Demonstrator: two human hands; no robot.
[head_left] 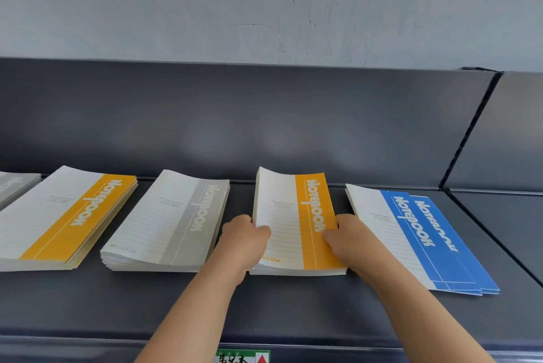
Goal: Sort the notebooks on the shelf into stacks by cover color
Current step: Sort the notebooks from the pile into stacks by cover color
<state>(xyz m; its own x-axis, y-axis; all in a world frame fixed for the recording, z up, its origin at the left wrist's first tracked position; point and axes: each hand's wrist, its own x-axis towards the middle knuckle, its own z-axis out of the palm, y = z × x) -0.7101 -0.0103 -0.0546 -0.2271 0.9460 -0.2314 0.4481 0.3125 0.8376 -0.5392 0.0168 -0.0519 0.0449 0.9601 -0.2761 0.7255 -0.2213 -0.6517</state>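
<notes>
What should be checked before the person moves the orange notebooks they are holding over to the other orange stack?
1. Both hands on the held orange stack: ok. The left hand grips its left edge and the right hand its right edge.
2. Destination of matching color: ok. The orange stack at left lies flat on the shelf.
3. Path to it: not ok. The grey stack lies between the two, so the load must be lifted over it.
4. Whole held stack one color: cannot tell. Only the top cover shows.
5. Blue stack clear of the right hand: cannot tell. The right forearm overlaps its left edge.
</notes>
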